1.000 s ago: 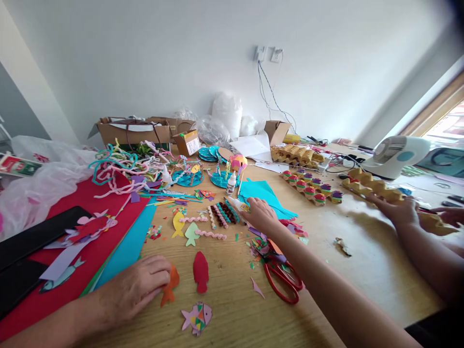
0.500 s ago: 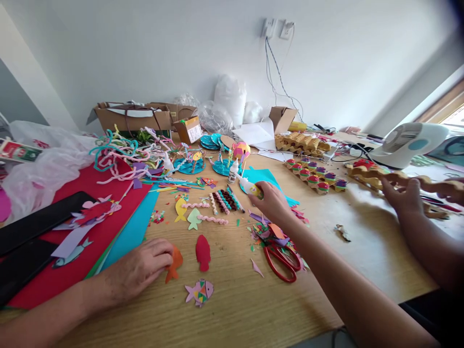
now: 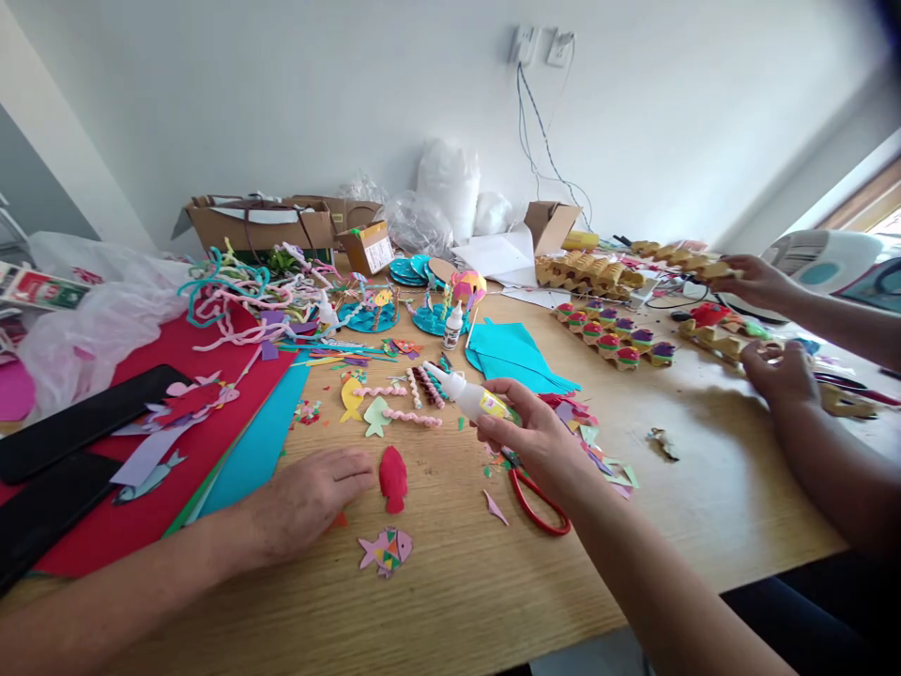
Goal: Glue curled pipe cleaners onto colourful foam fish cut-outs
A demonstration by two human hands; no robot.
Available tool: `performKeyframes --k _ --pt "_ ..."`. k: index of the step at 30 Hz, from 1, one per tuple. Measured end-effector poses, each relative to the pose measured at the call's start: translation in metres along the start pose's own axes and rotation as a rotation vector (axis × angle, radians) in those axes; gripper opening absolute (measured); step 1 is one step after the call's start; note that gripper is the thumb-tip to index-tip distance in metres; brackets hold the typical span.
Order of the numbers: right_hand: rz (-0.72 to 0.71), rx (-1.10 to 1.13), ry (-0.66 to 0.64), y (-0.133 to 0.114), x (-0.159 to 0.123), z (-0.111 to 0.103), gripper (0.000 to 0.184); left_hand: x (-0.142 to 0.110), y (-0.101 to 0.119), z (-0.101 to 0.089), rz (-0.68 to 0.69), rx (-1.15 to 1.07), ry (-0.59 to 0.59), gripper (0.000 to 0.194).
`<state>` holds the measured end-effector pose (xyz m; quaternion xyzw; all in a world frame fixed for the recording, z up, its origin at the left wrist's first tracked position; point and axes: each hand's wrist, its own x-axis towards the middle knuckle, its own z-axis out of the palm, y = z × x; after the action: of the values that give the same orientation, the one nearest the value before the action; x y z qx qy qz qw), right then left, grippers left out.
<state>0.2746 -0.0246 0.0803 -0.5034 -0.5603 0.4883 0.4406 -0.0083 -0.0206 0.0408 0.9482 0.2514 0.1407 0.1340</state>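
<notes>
My right hand (image 3: 529,427) grips a white glue bottle (image 3: 468,394) with a yellow label, its nozzle tilted up to the left. My left hand (image 3: 310,498) lies low over the table with fingers stretched out. It covers most of an orange paper fish (image 3: 341,519); only an edge shows. Just beyond its fingertips is a red paper fish (image 3: 393,480), and nearer me a pink fish with coloured patches (image 3: 386,551). Behind them lie a yellow fish (image 3: 350,399) and a green fish (image 3: 376,417), each beside a twisted pink strip. Red-handled scissors (image 3: 539,507) lie partly hidden beneath my right arm.
At right, another person's hands (image 3: 781,371) handle egg carton pieces (image 3: 682,261). Painted carton cups (image 3: 611,338), blue sheets (image 3: 517,357) and a second glue bottle (image 3: 453,327) stand farther back. Red paper (image 3: 211,451) and black phones (image 3: 84,422) lie left.
My right hand has brought the glue bottle back toward me and down to the left. My left hand has slid right, over the orange fish. The other person has lifted a carton piece backward.
</notes>
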Motion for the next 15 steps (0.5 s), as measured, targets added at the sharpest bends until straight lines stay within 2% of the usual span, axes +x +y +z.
performKeyframes --k 5,11,15 --pt "0.011 0.169 0.03 0.009 -0.003 0.005 0.039 0.019 -0.002 0.004 -0.003 0.034 -0.043 0.036" --pt "-0.008 0.164 0.039 0.007 0.001 0.01 0.04 0.048 0.002 0.007 0.007 0.077 -0.302 0.032" --pt "-0.019 0.13 0.003 0.006 0.004 0.01 0.039 0.06 0.003 0.004 0.073 0.205 -0.361 0.028"
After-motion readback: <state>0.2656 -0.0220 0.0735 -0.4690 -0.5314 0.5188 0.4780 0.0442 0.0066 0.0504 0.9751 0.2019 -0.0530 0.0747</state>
